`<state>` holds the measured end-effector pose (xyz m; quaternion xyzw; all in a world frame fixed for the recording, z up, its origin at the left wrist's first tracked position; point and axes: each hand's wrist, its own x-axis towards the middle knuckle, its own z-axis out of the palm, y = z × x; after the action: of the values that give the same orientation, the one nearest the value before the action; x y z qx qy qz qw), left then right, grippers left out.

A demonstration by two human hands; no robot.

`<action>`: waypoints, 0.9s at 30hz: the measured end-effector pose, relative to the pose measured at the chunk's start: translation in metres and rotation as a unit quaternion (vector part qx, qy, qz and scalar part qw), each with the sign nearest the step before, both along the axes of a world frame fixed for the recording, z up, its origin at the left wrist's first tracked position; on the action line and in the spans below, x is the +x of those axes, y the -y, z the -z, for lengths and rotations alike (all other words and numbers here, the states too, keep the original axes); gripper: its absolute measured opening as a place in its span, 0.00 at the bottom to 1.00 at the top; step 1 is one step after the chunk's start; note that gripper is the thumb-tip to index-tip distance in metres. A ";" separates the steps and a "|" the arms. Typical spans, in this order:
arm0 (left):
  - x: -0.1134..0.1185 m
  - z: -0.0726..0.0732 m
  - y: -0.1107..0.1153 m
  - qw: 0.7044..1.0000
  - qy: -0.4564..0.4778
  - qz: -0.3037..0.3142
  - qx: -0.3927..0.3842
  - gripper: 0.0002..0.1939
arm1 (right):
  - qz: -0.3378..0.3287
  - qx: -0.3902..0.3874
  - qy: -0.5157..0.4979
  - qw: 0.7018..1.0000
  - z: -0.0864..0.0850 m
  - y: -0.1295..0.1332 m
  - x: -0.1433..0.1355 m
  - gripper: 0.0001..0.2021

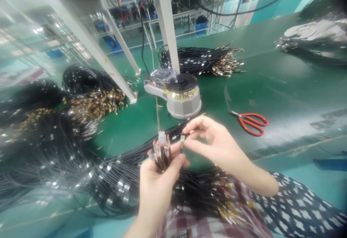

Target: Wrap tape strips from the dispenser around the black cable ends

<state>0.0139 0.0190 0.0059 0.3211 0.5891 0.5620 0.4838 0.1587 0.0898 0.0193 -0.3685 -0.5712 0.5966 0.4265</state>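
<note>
My left hand [159, 176] is wrapped round a bundle of black cables whose connector ends [162, 142] stick up above the fingers. Between its thumb and forefinger stands one more cable with a small silver connector [182, 138]. My right hand [214, 137] is beside that connector, thumb and fingertips close round it; whether they grip it is hard to tell. More black cables [146, 147] run behind and below my hands. Just beyond them sits a grey round tape dispenser [184, 102] with a black top.
Red-handled scissors [252, 123] lie on the green table [284, 97] at the right. Cable bundles [200, 61] lie behind the dispenser, with heaps [92, 90] at the left. White metal posts [165, 21] rise from the table. A white glove [320, 30] rests at the far right.
</note>
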 end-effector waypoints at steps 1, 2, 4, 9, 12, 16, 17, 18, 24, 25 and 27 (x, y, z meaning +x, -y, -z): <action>0.000 -0.001 -0.001 1.000 0.009 -0.001 -0.003 0.19 | -0.004 -0.017 -0.012 1.000 0.002 0.000 0.001 0.09; 0.000 -0.001 -0.001 1.000 0.018 -0.003 -0.005 0.19 | -0.006 -0.033 -0.023 0.999 0.003 0.000 0.002 0.08; 0.002 -0.003 -0.003 1.000 0.027 -0.005 -0.007 0.18 | -0.003 -0.056 -0.038 0.998 0.005 0.001 0.003 0.08; 0.004 -0.003 -0.004 0.999 0.027 -0.019 0.000 0.17 | 0.009 -0.069 -0.043 0.997 0.007 0.001 0.003 0.08; 0.003 -0.003 -0.003 0.999 0.034 -0.030 0.009 0.16 | 0.022 -0.046 -0.041 0.998 0.010 0.001 0.002 0.09; 0.001 -0.004 -0.004 0.999 0.033 -0.025 0.008 0.16 | -0.002 -0.025 -0.028 0.999 0.012 0.002 0.000 0.09; 0.001 -0.004 -0.004 0.999 0.033 -0.021 0.007 0.16 | -0.012 -0.024 -0.029 0.999 0.012 0.003 -0.001 0.08; 0.001 -0.004 -0.003 0.999 0.033 -0.019 0.006 0.16 | -0.017 -0.023 -0.030 0.999 0.012 0.003 -0.002 0.08; 0.001 -0.006 -0.002 0.999 0.043 -0.024 -0.002 0.14 | 0.004 0.011 -0.020 1.000 0.012 0.003 -0.005 0.07; 0.000 -0.006 -0.003 0.999 0.047 -0.024 -0.005 0.13 | 0.005 0.013 -0.018 1.000 0.012 0.003 -0.005 0.06; 0.000 -0.005 -0.004 0.998 0.056 -0.022 -0.003 0.11 | 0.004 0.009 -0.018 1.000 0.013 0.003 -0.005 0.06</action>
<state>0.0137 0.0226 0.0109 0.2746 0.5699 0.5877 0.5044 0.1534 0.0864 0.0065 -0.3558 -0.5674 0.5964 0.4424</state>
